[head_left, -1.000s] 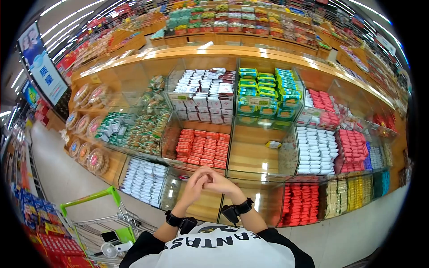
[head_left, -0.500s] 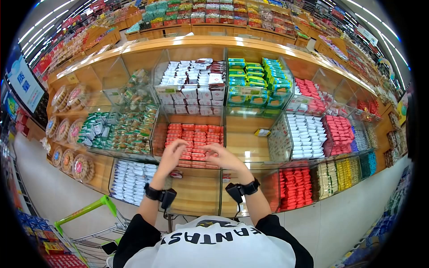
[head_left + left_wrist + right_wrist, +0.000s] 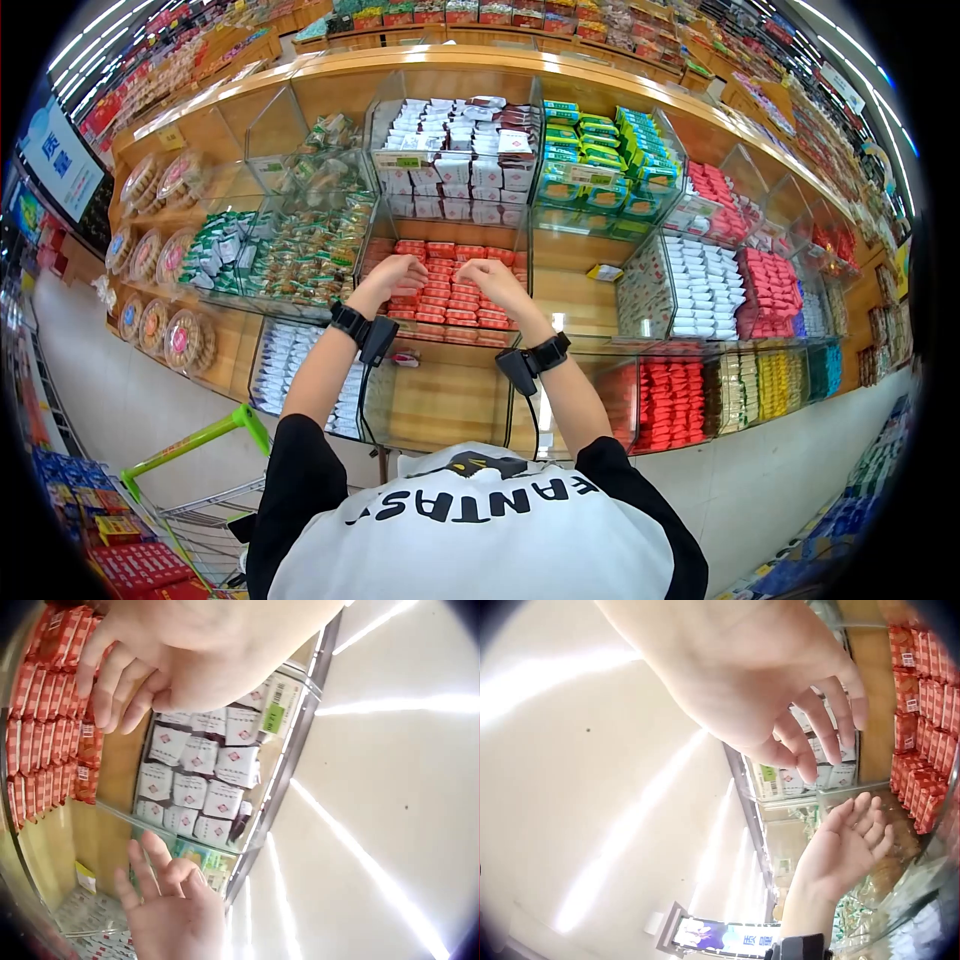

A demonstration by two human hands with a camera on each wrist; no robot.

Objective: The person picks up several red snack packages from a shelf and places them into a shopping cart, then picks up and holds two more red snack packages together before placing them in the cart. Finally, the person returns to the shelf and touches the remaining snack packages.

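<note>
Both hands hover over a bin of red-wrapped snack packets (image 3: 448,300), which stand in tight rows. My left hand (image 3: 393,276) is above the bin's left part, palm down, its fingers loosely bent around nothing. Over the right part is my right hand (image 3: 496,284), likewise with relaxed fingers and nothing held. In the left wrist view the red checked packets (image 3: 45,742) lie beyond the left fingertips. The right wrist view has the red packets (image 3: 926,742) at its right edge, apart from the right fingers. Behind this bin stand white-and-brown packets (image 3: 460,180).
Clear partitions divide the wooden display. Green-and-yellow packets (image 3: 600,165) fill a back bin; one small yellow packet (image 3: 604,272) lies on bare wood to the right. White packets (image 3: 703,288) stand farther right. A shopping cart's green handle (image 3: 195,450) is at lower left.
The hands were clasped together in front of the body, then parted and reached forward over the red packets. The head view has shifted, bringing the display nearer. Nothing was picked up.
</note>
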